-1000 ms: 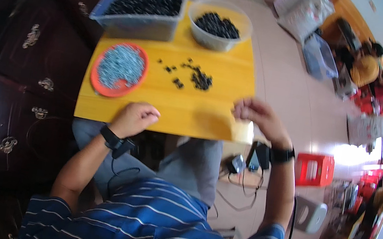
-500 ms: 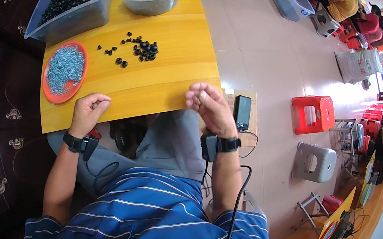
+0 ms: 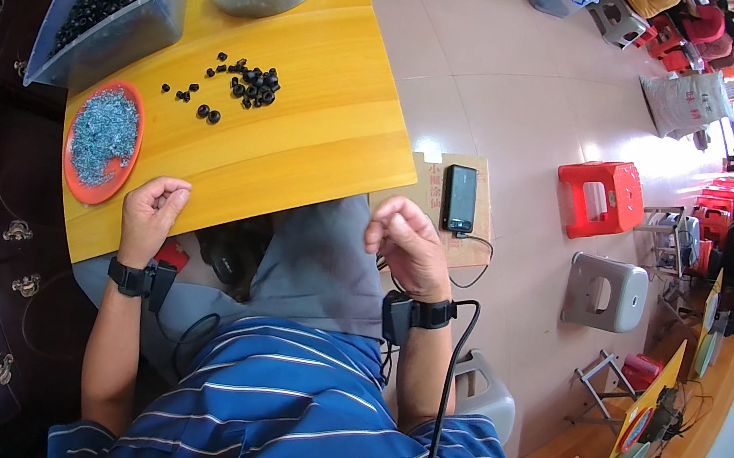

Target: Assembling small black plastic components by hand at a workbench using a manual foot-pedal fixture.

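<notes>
My left hand (image 3: pixel 152 211) rests at the near edge of the yellow table, closest to an orange-red plate (image 3: pixel 125 177) of small pale-blue glassy pieces (image 3: pixel 104 135). Its fingers are curled with the thumb against them; anything inside is hidden. Past the table's near right corner, my right hand (image 3: pixel 413 250) is raised by my knee. The fingers there bend in toward the thumb, and I cannot make out anything between them. Farther up the table, several black beads (image 3: pixel 257 86) lie scattered, apart from both hands. Black straps with small devices circle both wrists.
A clear bin (image 3: pixel 161 20) and a round clear tub (image 3: pixel 251 4) hold black beads at the table's back. Right of the table, a phone (image 3: pixel 459 200) with a cable lies on cardboard. Red (image 3: pixel 626 200) and grey (image 3: pixel 632 301) stools stand beyond. Dark drawers line the left.
My right hand has drawn back from above the table's right edge, down and to the right. The left hand keeps its curled pose. The view has shifted, moving the table slightly left.
</notes>
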The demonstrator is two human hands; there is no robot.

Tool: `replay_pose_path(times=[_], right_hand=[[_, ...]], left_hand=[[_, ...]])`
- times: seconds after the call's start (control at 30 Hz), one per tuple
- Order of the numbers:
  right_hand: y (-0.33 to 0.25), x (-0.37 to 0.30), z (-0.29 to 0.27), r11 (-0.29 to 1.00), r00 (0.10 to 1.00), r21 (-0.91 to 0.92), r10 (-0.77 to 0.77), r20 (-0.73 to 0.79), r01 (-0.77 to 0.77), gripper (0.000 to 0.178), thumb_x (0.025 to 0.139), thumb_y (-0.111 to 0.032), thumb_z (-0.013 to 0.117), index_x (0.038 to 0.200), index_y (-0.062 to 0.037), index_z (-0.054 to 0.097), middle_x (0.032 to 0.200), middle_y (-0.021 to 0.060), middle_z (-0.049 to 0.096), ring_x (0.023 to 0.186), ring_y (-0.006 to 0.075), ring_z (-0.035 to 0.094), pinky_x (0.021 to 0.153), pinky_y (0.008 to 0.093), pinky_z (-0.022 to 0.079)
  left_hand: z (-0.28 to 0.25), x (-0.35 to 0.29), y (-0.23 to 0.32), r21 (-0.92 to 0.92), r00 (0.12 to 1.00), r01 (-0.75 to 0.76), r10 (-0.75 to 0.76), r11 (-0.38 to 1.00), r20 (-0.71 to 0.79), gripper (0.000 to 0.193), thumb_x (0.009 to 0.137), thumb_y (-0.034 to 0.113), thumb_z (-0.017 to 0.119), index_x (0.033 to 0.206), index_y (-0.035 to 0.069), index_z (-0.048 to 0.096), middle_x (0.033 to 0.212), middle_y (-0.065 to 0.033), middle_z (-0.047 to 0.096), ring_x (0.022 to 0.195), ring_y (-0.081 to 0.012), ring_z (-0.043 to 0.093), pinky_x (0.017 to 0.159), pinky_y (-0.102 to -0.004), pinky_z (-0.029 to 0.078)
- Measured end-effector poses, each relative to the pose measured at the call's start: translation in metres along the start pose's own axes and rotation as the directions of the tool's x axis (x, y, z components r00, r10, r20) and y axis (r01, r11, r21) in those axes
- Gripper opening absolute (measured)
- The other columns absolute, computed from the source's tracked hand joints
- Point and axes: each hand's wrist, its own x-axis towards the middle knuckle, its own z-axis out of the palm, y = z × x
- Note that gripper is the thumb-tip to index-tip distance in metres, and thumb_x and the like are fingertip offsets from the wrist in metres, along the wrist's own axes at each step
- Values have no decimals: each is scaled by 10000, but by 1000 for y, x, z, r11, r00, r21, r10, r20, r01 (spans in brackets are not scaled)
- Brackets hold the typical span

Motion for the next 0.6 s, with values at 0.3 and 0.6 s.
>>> replay_pose_path(times=[0.3,0.6], right_hand=[[51,79,125,949,915,-314,160,369,-39,184,992,-178,568,1015,-2,619,890,33,664,799,87,608,720,230,494],[73,125,184,787,891,-531,-52,450,314,113,943,-99,589,949,7,626,807,55,647,745,88,601,683,252,497]], left_hand=[[-1,-1,-16,51,995,-95,96,994,-20,90,874,40,660,949,-3,685,700,54,563,602,-9,435,542,-200,370],[-4,-1,4,-129,982,-161,145,978,-124,99,854,45,624,937,-1,652,834,-32,676,808,-112,635,728,-273,509]])
